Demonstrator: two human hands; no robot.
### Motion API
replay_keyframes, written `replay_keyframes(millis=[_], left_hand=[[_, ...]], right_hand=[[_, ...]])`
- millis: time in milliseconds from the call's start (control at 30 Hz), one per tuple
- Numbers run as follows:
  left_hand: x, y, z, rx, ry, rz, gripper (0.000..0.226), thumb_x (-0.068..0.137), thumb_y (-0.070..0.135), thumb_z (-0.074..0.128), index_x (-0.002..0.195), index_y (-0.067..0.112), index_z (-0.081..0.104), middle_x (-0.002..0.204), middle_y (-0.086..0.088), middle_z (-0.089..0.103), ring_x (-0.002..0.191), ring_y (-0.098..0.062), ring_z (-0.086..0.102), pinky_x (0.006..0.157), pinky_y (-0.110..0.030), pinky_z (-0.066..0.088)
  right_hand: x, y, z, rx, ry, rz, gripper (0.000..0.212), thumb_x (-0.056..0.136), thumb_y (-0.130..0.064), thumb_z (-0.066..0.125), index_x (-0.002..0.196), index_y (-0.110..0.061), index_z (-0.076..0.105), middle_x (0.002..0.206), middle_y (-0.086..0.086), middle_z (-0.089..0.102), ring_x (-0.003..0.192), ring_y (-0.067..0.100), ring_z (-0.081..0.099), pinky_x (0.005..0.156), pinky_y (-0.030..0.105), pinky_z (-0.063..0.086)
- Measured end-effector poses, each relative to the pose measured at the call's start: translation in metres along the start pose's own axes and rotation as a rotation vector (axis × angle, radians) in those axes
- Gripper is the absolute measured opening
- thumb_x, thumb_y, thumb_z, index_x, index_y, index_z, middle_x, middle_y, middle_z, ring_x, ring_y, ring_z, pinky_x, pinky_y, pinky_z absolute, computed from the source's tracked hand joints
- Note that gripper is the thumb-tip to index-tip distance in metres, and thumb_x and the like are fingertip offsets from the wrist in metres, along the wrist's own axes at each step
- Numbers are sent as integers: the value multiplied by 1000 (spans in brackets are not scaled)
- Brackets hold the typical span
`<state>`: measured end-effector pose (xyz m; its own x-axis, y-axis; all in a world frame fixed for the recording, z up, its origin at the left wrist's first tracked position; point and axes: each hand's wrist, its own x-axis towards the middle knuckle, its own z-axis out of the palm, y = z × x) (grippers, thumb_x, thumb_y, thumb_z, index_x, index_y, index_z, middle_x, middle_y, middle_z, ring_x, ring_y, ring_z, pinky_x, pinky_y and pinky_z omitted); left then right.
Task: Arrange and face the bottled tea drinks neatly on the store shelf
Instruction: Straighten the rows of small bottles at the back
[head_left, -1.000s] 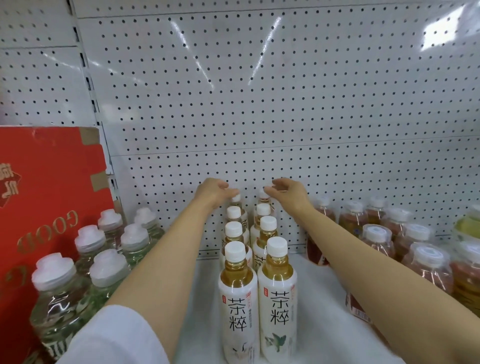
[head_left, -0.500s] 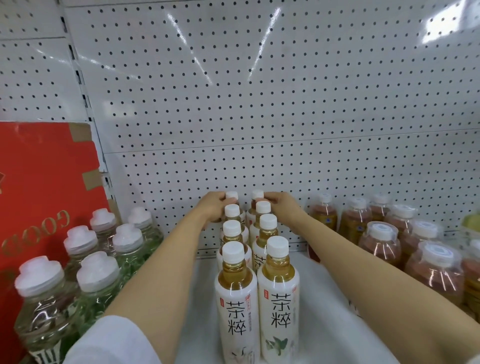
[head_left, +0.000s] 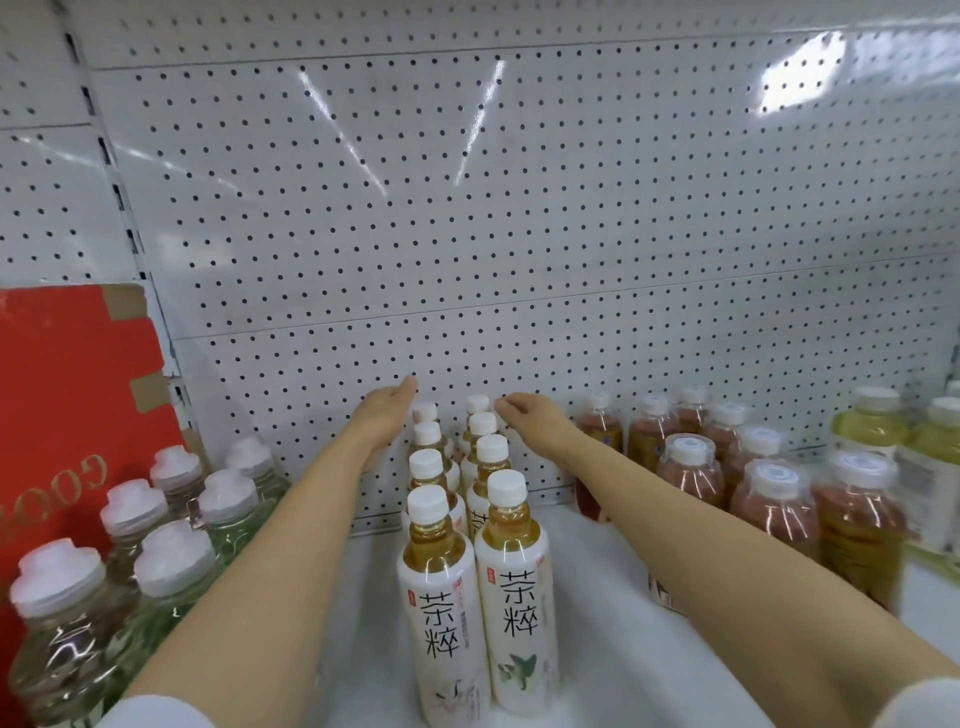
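Observation:
Two rows of white-labelled tea bottles with white caps run from the shelf front to the pegboard back; the front pair are the left front bottle (head_left: 441, 613) and the right front bottle (head_left: 514, 597), labels facing me. My left hand (head_left: 384, 415) is flat and open beside the rearmost left bottle (head_left: 425, 413), holding nothing. My right hand (head_left: 524, 413) hovers with loosely curled fingers just right of the rearmost right bottle (head_left: 477, 404), gripping nothing.
Clear green-tinted bottles (head_left: 171, 561) stand at the left before a red carton (head_left: 67, 395). Reddish-brown drink bottles (head_left: 691, 467) and yellow ones (head_left: 872, 426) fill the right. White shelf floor (head_left: 597, 597) shows between the rows. The pegboard (head_left: 467, 234) closes the back.
Half a second ago both hands held the rearmost bottles; now they have let go and drawn slightly outward and up. The camera has tilted a little.

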<state>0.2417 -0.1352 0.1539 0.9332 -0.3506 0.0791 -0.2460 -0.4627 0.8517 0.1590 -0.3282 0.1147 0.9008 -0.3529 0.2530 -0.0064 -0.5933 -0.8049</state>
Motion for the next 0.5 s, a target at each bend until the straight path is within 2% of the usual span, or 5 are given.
replay_keyframes(millis=[67,133,267,367,500], left_hand=[[-16,10,-8,47,121,136,58,104,52,31,145,13,46,146,-6,51,130,-26,49,111,-48,38],[-45,22,-11,16,249,301,52,104,49,35,140,16,51,141,-2,55,128,-21,51,110,-46,40],[-139,38,12,-160,389,617,33,103,37,46,131,25,59,123,16,61,112,0,55,96,-15,41],[-204,33,61,-273,352,765,23,102,30,53,122,26,63,115,18,65,107,7,59,92,-8,43],[-236,6,139,-244,137,734,25,98,29,58,122,23,64,113,15,65,104,5,59,92,-14,48]], right_hand=[[-22,-3,-10,-51,141,-45,37,105,-32,43,129,-11,60,109,4,65,92,15,56,79,28,43],[-55,-4,-21,-143,271,-133,34,103,-33,46,124,-13,63,105,4,70,90,18,63,78,30,49],[-145,9,-38,-296,418,-338,30,100,-31,53,120,-14,67,107,1,72,92,14,64,83,36,53],[-211,37,-45,-381,511,-414,28,98,-30,56,119,-16,69,106,-1,72,96,14,64,84,33,53],[-275,83,-55,-422,690,-505,26,95,-26,58,110,-10,72,101,-1,72,95,10,65,85,20,51]])
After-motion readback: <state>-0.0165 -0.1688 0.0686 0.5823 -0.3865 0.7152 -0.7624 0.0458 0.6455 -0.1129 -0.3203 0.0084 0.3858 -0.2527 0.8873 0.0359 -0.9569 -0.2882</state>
